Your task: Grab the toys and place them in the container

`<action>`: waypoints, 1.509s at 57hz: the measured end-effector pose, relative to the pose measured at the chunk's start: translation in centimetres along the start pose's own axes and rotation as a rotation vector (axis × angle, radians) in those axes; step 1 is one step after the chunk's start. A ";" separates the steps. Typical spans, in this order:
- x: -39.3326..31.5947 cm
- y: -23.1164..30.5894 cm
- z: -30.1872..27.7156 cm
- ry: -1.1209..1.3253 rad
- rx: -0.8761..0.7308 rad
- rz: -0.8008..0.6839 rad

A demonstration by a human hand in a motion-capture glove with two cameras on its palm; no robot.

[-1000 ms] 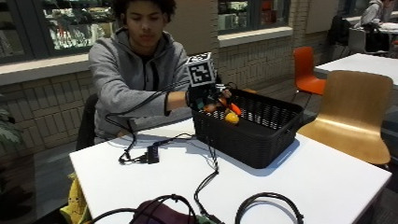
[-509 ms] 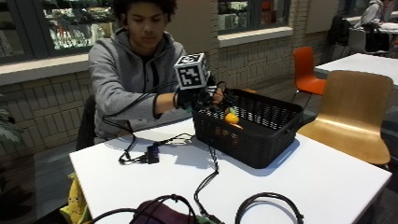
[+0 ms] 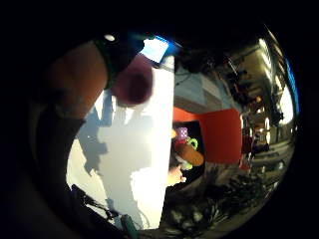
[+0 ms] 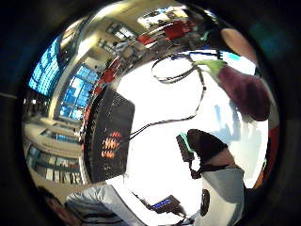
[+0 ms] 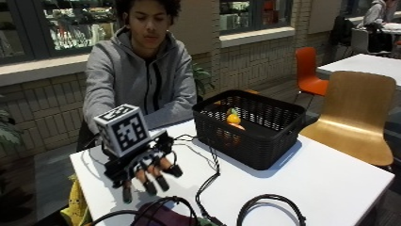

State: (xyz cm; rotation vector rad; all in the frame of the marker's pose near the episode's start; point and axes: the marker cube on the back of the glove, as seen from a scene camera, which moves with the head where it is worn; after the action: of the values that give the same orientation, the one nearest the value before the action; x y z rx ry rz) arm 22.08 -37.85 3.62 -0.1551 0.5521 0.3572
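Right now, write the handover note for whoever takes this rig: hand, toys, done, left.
Right hand: open, fingers spread, holding nothing, over the white table near its front edge, above a purple toy.
Black basket: on the table, holds an orange toy; what lies under it is unclear.
Done: at least that orange toy is in.
Left: the purple toy, eggplant-like in the thumb side palm view, goes into the basket. Cables cross the table beside it.

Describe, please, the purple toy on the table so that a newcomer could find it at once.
On the white table, look at the near edge, away from the black basket. The purple toy lies there among black cable loops, just below the gloved right hand. Dark purple, it is the only toy outside the basket.
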 end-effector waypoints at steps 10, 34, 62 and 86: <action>4.9 -1.4 2.7 0.057 -0.081 0.108; 4.5 -4.6 5.4 0.063 -0.103 0.066; 3.5 -5.2 6.7 -0.016 0.039 0.169; 1.2 -4.5 3.6 -0.062 0.117 0.062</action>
State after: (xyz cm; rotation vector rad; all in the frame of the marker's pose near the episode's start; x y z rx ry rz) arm 26.46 -40.76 6.24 -0.0140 0.5160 0.3872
